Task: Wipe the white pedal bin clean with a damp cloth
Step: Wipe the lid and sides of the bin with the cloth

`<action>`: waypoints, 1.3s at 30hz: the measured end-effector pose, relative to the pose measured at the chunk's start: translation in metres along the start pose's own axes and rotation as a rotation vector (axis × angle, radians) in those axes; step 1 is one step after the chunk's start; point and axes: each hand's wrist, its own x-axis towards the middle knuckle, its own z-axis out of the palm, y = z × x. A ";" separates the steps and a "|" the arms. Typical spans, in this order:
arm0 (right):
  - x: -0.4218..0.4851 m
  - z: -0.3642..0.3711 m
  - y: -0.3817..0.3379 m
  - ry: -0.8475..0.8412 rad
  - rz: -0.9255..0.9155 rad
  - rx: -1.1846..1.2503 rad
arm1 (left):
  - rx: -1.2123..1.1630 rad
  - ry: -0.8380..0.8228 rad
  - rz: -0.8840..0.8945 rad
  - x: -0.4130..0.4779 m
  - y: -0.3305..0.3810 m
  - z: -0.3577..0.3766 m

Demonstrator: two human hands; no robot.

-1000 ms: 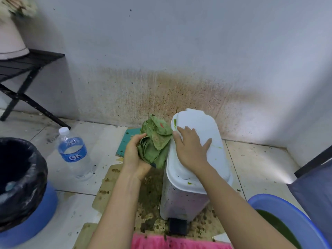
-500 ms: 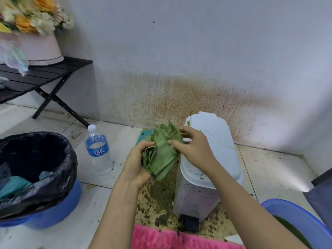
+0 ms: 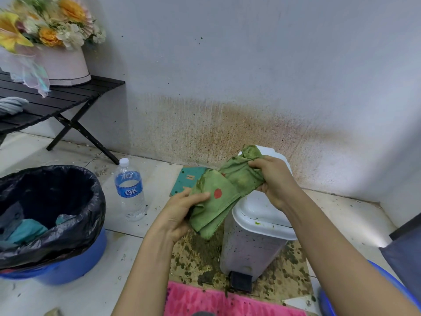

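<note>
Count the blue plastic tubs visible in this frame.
2. One blue plastic tub stands on the floor at the left, lined with a black bin bag. The second tub is cut off at the lower right corner. Others may lie outside the frame.

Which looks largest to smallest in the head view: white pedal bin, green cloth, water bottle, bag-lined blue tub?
1. bag-lined blue tub
2. white pedal bin
3. green cloth, held nearer the camera, so it may look bigger than it is
4. water bottle
</note>
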 end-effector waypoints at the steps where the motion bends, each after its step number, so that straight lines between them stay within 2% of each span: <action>1: 0.000 0.001 -0.001 0.000 0.008 -0.026 | 0.043 0.028 0.002 0.001 -0.002 -0.001; 4: -0.008 0.010 -0.006 0.002 -0.017 -0.100 | 0.073 0.088 -0.003 0.000 -0.006 0.000; 6: -0.018 0.018 -0.005 -0.030 -0.122 -0.158 | 0.062 0.133 -0.001 0.000 -0.008 0.004; 8: -0.033 0.028 -0.001 -0.177 -0.223 -0.220 | 0.029 0.144 0.005 0.001 -0.008 0.008; 11: -0.051 0.033 0.011 -0.548 -0.233 -0.492 | -0.052 0.092 0.025 0.003 -0.007 0.012; 12: -0.054 0.032 0.015 -0.594 -0.253 -0.555 | -0.081 0.068 0.028 0.002 -0.006 0.012; 14: -0.056 0.029 0.016 -0.474 -0.343 -0.423 | -0.152 -0.001 0.048 0.001 -0.006 0.009; 16: -0.052 0.024 0.016 -0.186 -0.422 -0.233 | -0.246 -0.086 0.060 -0.003 -0.006 0.008; 17: -0.047 0.021 0.015 -0.070 -0.442 -0.253 | -0.282 -0.128 0.063 -0.004 -0.006 0.007; 18: -0.043 0.020 0.015 -0.027 -0.424 -0.306 | -0.315 -0.176 0.064 -0.005 -0.006 0.007; 20: -0.036 0.018 0.016 -0.132 -0.269 -0.336 | -0.379 -0.272 0.068 -0.007 -0.004 0.007; 22: -0.030 0.017 0.019 -0.235 -0.159 -0.266 | -0.439 -0.363 0.070 -0.008 -0.004 0.005; 25: -0.022 0.015 0.020 -0.176 -0.254 -0.268 | -0.503 -0.455 0.037 -0.008 -0.002 -0.001; 28: -0.016 0.017 0.022 -0.160 -0.301 -0.303 | -0.324 -0.360 0.033 -0.004 0.002 0.000; 32: -0.008 0.023 0.024 -0.230 -0.240 -0.323 | 0.009 -0.121 0.094 0.010 0.006 0.004; 34: 0.003 0.027 0.026 -0.107 -0.253 -0.389 | 0.016 -0.042 0.093 0.017 0.006 -0.002; 36: 0.020 0.029 0.031 0.078 -0.322 -0.613 | -0.052 0.066 0.101 0.024 0.004 -0.009; 37: 0.029 0.029 0.035 0.116 -0.315 -0.796 | -0.093 0.134 0.104 0.029 0.003 -0.012; 39: 0.044 0.030 0.047 0.052 -0.195 -1.167 | -0.145 0.249 0.104 0.038 -0.003 -0.015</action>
